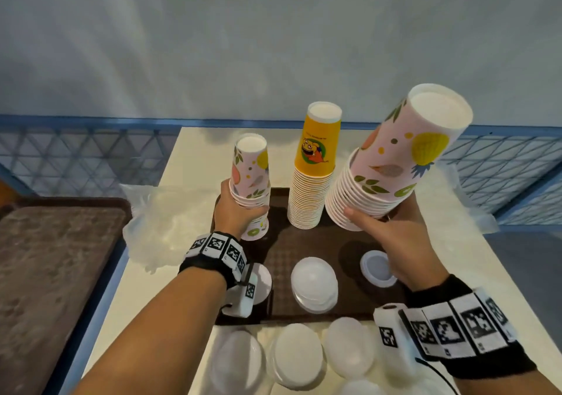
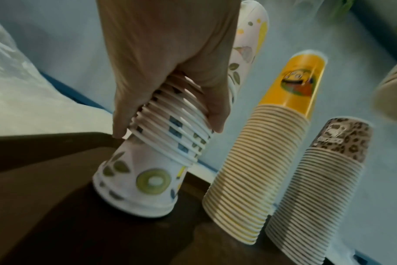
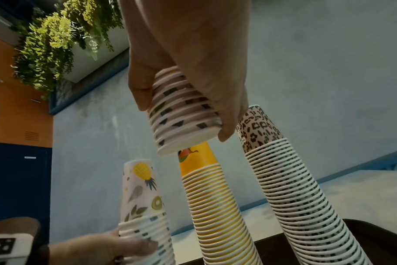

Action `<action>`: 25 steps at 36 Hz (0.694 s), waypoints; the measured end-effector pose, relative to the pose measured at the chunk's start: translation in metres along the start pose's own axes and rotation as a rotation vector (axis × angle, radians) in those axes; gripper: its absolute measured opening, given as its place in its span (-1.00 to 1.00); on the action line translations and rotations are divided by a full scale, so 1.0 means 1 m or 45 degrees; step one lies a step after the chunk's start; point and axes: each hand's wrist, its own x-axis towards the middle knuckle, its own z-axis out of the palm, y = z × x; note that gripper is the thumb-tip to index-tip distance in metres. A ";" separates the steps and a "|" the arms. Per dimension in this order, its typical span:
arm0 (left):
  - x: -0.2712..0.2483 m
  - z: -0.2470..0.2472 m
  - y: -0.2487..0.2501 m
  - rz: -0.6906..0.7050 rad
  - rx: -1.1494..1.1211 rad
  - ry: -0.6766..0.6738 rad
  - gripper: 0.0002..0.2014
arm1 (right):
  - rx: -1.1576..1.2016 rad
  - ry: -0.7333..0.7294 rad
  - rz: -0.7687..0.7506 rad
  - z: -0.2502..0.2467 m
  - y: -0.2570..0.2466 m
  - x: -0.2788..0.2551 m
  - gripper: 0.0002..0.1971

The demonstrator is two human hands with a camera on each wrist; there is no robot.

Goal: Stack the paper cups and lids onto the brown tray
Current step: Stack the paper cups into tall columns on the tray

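Note:
My left hand (image 1: 235, 212) grips a short stack of pink fruit-print cups (image 1: 251, 178) upside down, standing on the back left of the brown tray (image 1: 282, 260); the left wrist view shows the fingers (image 2: 170, 100) curled round its rims. My right hand (image 1: 383, 227) holds a taller fruit-print stack (image 1: 392, 163) tilted in the air above the tray's right side. A yellow cup stack (image 1: 313, 166) stands on the tray between them. A leopard-print stack (image 3: 290, 188) stands right of the yellow one. White lids (image 1: 314, 285) lie on the tray's front.
Several clear and white lids (image 1: 298, 355) lie on the table in front of the tray. Crumpled plastic wrap (image 1: 161, 227) sits left of the tray. A second brown tray (image 1: 57, 257) lies further left. A blue lattice rail (image 1: 76, 157) runs behind the table.

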 end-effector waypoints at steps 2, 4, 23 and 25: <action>0.006 0.004 -0.008 -0.010 0.018 -0.026 -0.21 | -0.022 -0.012 0.013 0.000 -0.003 -0.002 -0.26; 0.010 0.006 -0.014 -0.014 0.026 -0.058 -0.22 | -0.041 -0.023 0.023 0.002 -0.005 -0.003 -0.31; -0.053 -0.110 -0.016 -0.022 -0.091 -0.232 -0.03 | 0.059 -0.224 -0.009 0.133 -0.039 0.066 -0.23; -0.075 -0.136 -0.023 -0.055 -0.074 -0.307 -0.02 | 0.011 -0.204 0.018 0.149 -0.030 0.075 -0.19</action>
